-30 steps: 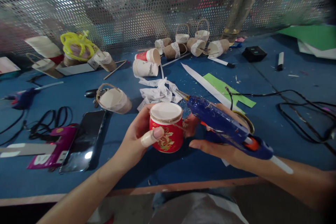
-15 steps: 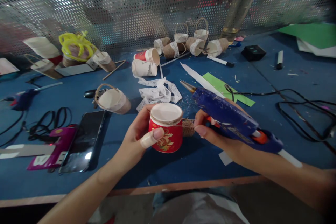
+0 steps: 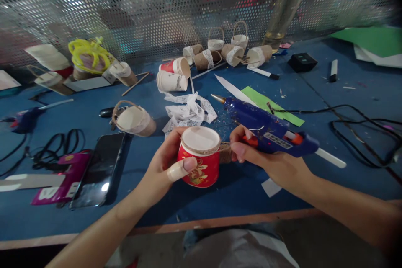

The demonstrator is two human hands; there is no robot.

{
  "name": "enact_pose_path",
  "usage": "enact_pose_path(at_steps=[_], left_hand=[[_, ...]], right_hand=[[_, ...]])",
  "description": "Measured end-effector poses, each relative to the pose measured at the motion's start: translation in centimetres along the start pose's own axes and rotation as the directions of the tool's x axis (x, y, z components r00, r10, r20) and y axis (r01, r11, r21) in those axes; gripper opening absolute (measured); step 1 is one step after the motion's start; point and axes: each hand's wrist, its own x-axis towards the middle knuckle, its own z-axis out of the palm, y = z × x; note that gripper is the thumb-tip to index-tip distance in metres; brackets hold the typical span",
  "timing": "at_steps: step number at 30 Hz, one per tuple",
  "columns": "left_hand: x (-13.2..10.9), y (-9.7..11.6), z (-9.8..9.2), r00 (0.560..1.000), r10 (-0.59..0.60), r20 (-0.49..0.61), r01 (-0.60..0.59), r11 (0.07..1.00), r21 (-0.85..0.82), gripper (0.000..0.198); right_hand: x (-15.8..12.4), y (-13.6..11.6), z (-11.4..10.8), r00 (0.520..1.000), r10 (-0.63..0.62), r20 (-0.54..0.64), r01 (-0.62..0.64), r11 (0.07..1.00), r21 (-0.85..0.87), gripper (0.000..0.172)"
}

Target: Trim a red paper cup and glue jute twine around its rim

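Observation:
My left hand point(image 3: 166, 163) grips an upside-down red paper cup point(image 3: 200, 161) above the blue table's point(image 3: 220, 201) front edge; brown twine runs around the cup just under its white base. My right hand point(image 3: 266, 161) holds a blue glue gun point(image 3: 266, 127), nozzle pointing up-left, with a white glue stick jutting out the back. The right thumb and forefinger pinch the twine beside a small twine spool point(image 3: 225, 153) right of the cup.
A phone point(image 3: 100, 169) and pink card point(image 3: 63, 178) lie at the left, near black cables point(image 3: 53, 146). A twine-wrapped cup point(image 3: 133, 119), white lace ribbon point(image 3: 188, 111), several paper cups and small baskets point(image 3: 226, 52) stand behind. Green paper point(image 3: 270, 104), cords point(image 3: 354, 121) and markers lie right.
The glue gun has swung from a steep tilt to nearly level. My right hand has moved in to the cup and pinched the twine. The cup has tipped slightly.

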Motion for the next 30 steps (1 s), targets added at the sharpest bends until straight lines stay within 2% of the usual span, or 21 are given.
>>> enact_pose_path(at_steps=[11,20,23,26,30], left_hand=[[-0.32,-0.21,-0.16,0.999,-0.033,-0.024,0.032,0.999,-0.007,0.036],[-0.13,-0.02,0.39,0.997,-0.071,0.039,0.074,0.995,-0.064,0.033],[-0.16,-0.11,0.41,0.993,-0.110,0.041,0.113,0.990,-0.083,0.039],[-0.22,-0.20,0.46,0.991,-0.134,0.026,0.135,0.987,-0.085,0.047],[-0.26,-0.19,0.68,0.988,-0.153,0.032,0.156,0.983,-0.101,0.048]], right_hand=[[0.33,0.24,0.07,0.998,-0.058,-0.024,0.057,0.998,-0.038,0.018],[0.28,0.33,0.41,1.000,-0.027,0.004,0.026,0.992,0.124,0.017],[0.20,0.42,0.46,0.999,-0.032,0.028,0.028,0.990,0.140,0.015],[0.08,0.46,0.60,1.000,-0.011,-0.015,0.013,0.990,0.142,0.017],[-0.18,0.53,0.73,0.998,-0.001,-0.060,0.009,0.990,0.141,0.018]])
